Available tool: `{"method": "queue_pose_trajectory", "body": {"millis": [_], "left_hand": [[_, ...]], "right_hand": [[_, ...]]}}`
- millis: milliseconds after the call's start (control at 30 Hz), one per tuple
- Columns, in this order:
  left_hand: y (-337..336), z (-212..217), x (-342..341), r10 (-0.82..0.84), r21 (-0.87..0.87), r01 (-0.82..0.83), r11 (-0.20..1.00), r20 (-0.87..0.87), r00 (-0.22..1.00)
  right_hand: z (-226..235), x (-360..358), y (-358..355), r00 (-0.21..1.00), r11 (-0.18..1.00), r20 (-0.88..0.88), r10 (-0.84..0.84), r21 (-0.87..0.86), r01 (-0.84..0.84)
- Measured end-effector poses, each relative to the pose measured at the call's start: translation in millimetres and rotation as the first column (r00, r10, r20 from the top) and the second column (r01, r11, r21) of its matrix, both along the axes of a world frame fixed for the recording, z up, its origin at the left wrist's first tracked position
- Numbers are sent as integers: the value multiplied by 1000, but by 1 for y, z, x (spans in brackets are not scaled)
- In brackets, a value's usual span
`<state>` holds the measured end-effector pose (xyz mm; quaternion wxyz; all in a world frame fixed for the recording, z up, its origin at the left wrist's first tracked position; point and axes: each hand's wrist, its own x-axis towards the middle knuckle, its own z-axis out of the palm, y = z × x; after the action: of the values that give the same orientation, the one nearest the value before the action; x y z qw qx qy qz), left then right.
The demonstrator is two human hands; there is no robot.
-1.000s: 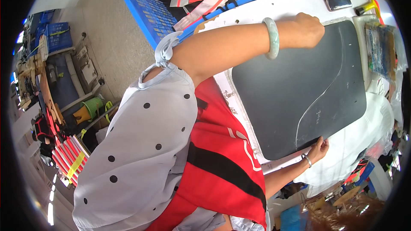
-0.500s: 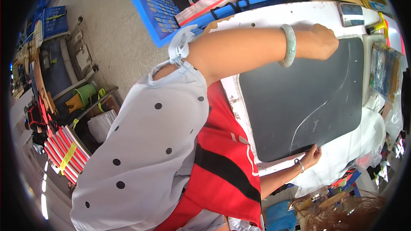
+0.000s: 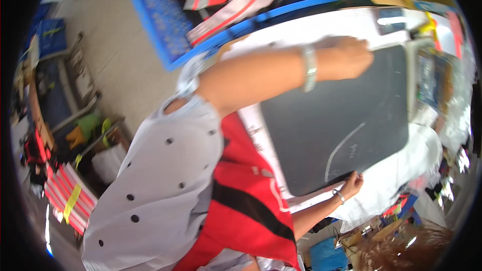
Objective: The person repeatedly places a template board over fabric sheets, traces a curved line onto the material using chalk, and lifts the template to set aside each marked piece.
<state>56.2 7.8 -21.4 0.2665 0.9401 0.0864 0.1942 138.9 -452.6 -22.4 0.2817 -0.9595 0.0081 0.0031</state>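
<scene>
Both hands grip the dark sheet (image 3: 341, 120) lying flat on the white bench (image 3: 321, 25), left hand (image 3: 354, 56) curled at 12 o'clock, right hand (image 3: 351, 183) pinching at 6, apparently not yet lifted.

The left arm is stretched far across the scene, bare from the shoulder, with a pale bangle worn at the wrist; the left hand (image 3: 351, 56) is curled. The right hand (image 3: 353, 182) is extended low, fingers bent, a thin bracelet worn.
</scene>
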Motion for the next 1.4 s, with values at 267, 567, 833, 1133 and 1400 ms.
{"method": "queue_pose_trajectory", "body": {"millis": [267, 567, 833, 1133, 1400], "left_hand": [[-23, 1, -1, 209, -113, -211, 971, -27, 978], [-34, -7, -9, 264, -95, -256, 962, 89, 960], [-35, -7, -11, 270, -105, -256, 961, 148, 952], [-35, -11, -10, 267, -103, -251, 962, 199, 943], [-34, -10, -11, 264, -102, -247, 964, 233, 936]], "right_hand": [[1, -14, 15, 999, 975, -17, -34, 221, 37], [4, -17, 21, 1000, 968, -18, -23, 251, 27], [8, -18, 26, 999, 976, -18, -27, 214, 31], [5, -15, 25, 999, 980, -17, -49, 195, 52], [2, -11, 23, 994, 986, -73, -77, 145, 87]]}}
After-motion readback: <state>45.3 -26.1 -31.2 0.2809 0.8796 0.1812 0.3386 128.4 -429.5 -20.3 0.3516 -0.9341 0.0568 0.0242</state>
